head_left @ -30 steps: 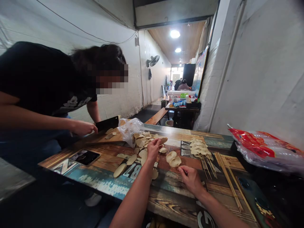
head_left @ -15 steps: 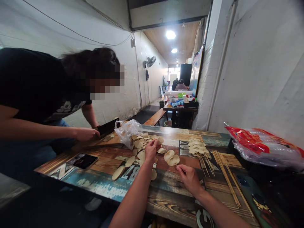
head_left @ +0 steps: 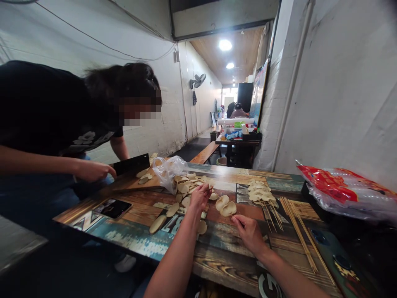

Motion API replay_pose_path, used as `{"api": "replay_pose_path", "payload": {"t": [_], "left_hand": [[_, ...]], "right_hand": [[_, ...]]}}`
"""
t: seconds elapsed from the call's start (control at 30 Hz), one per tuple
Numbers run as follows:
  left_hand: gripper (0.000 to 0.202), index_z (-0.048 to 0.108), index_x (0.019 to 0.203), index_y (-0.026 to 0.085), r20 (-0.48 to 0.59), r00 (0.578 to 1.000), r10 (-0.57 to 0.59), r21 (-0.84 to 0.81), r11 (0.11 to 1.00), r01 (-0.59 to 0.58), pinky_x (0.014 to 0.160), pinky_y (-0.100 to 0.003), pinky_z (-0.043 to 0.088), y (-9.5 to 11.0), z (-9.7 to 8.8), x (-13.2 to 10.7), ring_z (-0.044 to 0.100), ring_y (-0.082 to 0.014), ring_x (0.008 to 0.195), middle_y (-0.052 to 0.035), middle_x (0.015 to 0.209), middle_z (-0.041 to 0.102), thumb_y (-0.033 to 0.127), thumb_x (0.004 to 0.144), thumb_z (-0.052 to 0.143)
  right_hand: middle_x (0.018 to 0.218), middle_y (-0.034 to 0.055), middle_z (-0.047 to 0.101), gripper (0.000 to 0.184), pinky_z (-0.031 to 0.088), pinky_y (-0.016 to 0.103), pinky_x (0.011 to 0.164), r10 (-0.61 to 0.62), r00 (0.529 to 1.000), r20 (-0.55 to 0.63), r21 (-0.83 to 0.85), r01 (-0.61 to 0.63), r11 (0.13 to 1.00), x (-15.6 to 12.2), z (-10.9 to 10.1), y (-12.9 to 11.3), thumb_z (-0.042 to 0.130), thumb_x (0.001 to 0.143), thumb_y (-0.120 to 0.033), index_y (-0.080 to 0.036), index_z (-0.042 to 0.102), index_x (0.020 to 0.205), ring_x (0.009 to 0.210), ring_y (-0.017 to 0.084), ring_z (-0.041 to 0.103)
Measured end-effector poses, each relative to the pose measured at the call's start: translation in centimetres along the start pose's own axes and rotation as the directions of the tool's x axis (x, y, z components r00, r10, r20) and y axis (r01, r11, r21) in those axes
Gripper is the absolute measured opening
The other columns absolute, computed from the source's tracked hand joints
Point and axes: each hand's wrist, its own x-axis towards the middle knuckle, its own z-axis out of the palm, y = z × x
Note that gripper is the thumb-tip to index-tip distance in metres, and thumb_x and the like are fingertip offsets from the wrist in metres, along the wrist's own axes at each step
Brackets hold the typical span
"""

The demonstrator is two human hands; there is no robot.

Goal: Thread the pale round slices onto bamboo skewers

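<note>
My left hand [head_left: 200, 196] reaches over the loose pile of pale potato slices [head_left: 185, 185] on the patterned wooden table [head_left: 223, 252], its fingers curled round a slice. My right hand [head_left: 249, 232] pinches the near end of a thin bamboo skewer that carries two slices [head_left: 226, 205]. Finished skewers with slices [head_left: 261, 193] lie to the right of them, beside a bundle of bare skewers [head_left: 297, 229].
A person in a black shirt [head_left: 52, 111] leans over the table's left side with a cleaver [head_left: 130, 164] on a cutting board [head_left: 136, 182]. A clear plastic bag [head_left: 169, 169], a phone [head_left: 113, 207] and a red-and-white package [head_left: 344, 190] also lie there. A bench runs behind.
My left hand has closed on a slice and drawn slightly back from the pile. The other person's hand with the cleaver has shifted left. My right hand keeps its hold.
</note>
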Motion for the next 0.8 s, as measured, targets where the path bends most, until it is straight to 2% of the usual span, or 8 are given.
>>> {"api": "replay_pose_path", "payload": {"t": [0.17, 0.4, 0.53, 0.8], "left_hand": [[0.018, 0.059, 0.074, 0.013, 0.021, 0.999, -0.038, -0.041, 0.998, 0.039, 0.057, -0.020, 0.052, -0.1, 0.5, -0.6, 0.062, -0.0093, 0.055, -0.0004, 0.067, 0.066, 0.006, 0.069, 0.075], [0.015, 0.059, 0.075, 0.013, 0.026, 0.997, -0.078, -0.015, 0.997, 0.078, 0.056, -0.019, 0.052, 0.2, 0.9, -1.1, 0.062, -0.0087, 0.054, -0.0008, 0.067, 0.067, 0.005, 0.074, 0.071], [0.016, 0.060, 0.077, 0.013, 0.052, 0.996, -0.068, -0.006, 0.998, 0.069, 0.058, -0.020, 0.053, 0.1, 0.7, -1.0, 0.062, -0.0090, 0.056, -0.0019, 0.070, 0.068, 0.006, 0.072, 0.073], [0.020, 0.062, 0.083, 0.014, 0.034, 0.999, -0.022, 0.001, 1.000, 0.022, 0.059, -0.020, 0.051, -0.1, 0.9, -1.2, 0.064, -0.0094, 0.058, -0.0013, 0.071, 0.068, 0.007, 0.070, 0.075]], "right_hand": [[0.064, 0.0020, 0.064, 0.041, 0.035, 0.024, 0.060, -0.005, 1.000, -0.006, -0.013, 0.005, 1.000, 0.1, 0.3, 0.2, 0.039, 0.094, -0.038, -0.016, 0.067, 0.074, 0.060, 0.015, 0.056], [0.060, 0.0011, 0.060, 0.042, 0.033, 0.025, 0.057, -0.009, 1.000, -0.015, -0.035, 0.009, 0.999, 0.2, 0.4, 0.1, 0.038, 0.094, -0.039, -0.017, 0.063, 0.069, 0.057, 0.014, 0.053], [0.061, 0.0019, 0.062, 0.041, 0.033, 0.024, 0.056, 0.001, 1.000, -0.016, -0.033, -0.001, 0.999, 0.2, 0.3, 0.0, 0.038, 0.093, -0.039, -0.017, 0.064, 0.070, 0.057, 0.014, 0.054], [0.062, 0.0020, 0.063, 0.041, 0.034, 0.024, 0.056, -0.003, 1.000, -0.019, -0.024, 0.002, 1.000, 0.3, 0.2, 0.0, 0.039, 0.093, -0.038, -0.017, 0.064, 0.069, 0.058, 0.014, 0.055]]}}
